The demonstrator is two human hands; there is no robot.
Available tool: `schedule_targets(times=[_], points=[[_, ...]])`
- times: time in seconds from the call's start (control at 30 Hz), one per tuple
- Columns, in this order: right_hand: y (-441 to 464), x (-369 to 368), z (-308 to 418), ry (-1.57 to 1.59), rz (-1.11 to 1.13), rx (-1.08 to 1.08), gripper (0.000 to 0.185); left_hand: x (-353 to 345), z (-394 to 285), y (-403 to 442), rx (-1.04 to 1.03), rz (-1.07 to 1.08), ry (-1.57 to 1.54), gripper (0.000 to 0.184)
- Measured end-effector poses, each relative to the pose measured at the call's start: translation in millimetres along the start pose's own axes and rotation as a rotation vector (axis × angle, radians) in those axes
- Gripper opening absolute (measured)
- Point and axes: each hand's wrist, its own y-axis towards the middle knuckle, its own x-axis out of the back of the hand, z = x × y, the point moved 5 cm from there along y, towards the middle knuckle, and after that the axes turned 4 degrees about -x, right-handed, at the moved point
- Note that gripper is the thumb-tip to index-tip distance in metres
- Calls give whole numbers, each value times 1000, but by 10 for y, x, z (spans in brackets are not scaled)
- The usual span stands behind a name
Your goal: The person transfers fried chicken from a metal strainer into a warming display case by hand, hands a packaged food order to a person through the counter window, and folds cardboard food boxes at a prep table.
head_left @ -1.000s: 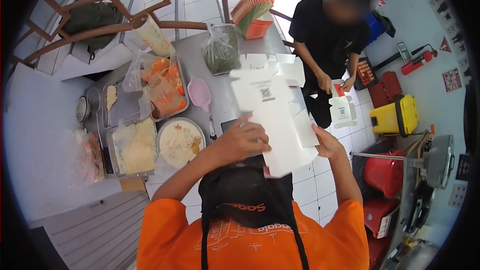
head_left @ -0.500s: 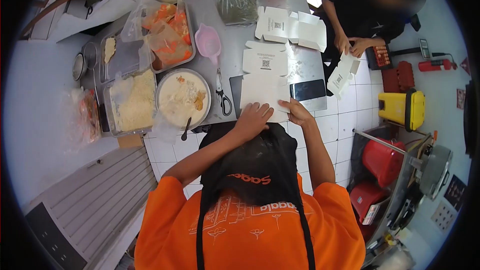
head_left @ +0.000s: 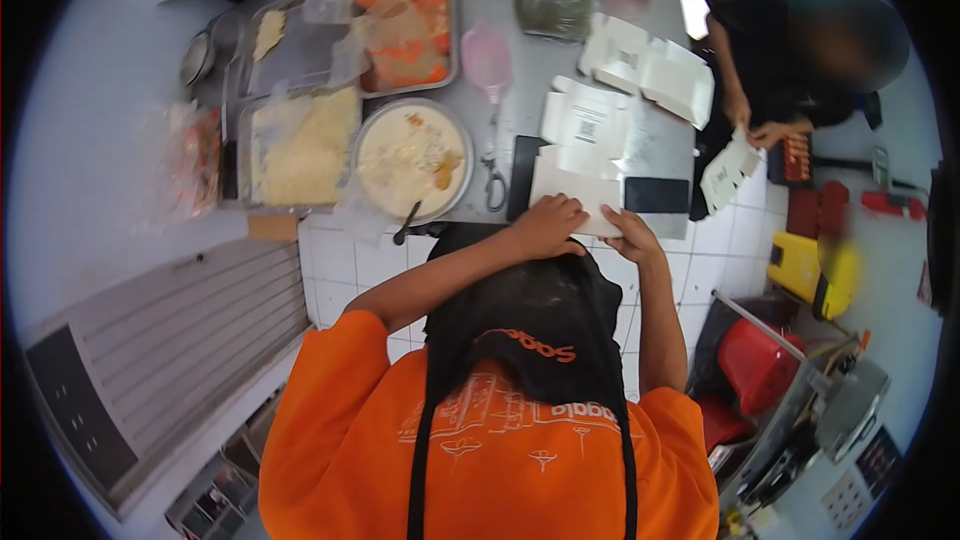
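Note:
A white cardboard box blank (head_left: 578, 178) with a printed code lies partly unfolded at the front edge of the metal table. My left hand (head_left: 548, 225) is on its near left part, fingers curled over the cardboard. At the near right corner, my right hand (head_left: 632, 235) pinches the box between thumb and fingers. A dark phone (head_left: 656, 195) lies just right of the box, and another dark flat object (head_left: 524, 178) touches its left side. Behind it rests a second opened white box (head_left: 648, 68).
Scissors (head_left: 494, 185), a pink strainer (head_left: 487, 58), a bowl of pale mixture (head_left: 413, 160), a tray of crumbs (head_left: 300, 148) and a tray of orange food (head_left: 405, 30) stand left. At the right, a co-worker (head_left: 790, 60) holds another white box (head_left: 730, 175).
The box has come down from the air onto the table front, with both hands lower on its near edge. The view has tilted down and turned. The co-worker's box has changed angle.

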Motion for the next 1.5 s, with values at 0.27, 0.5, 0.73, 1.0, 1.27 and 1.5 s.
schedule_targets(times=[0.27,0.5,0.73,1.0,1.27,1.5], points=[[-198,161,275,-754,-490,149,41,-301,439,247,322,352,-125,26],[-230,-619,483,-1414,-136,660,48,-555,884,568,282,602,-178,35],[-544,-775,663,-1400,-373,930,15,710,-41,-192,78,-607,17,36],[-2313,-747,1525,-386,-298,817,38,626,714,-183,888,-962,-1329,66],[-2153,-436,1393,-245,-466,930,48,1637,381,453,579,-1061,-1247,57],[-1100,-573,1338,275,-257,1078,41,1331,-27,717,592,-979,-1098,49]])
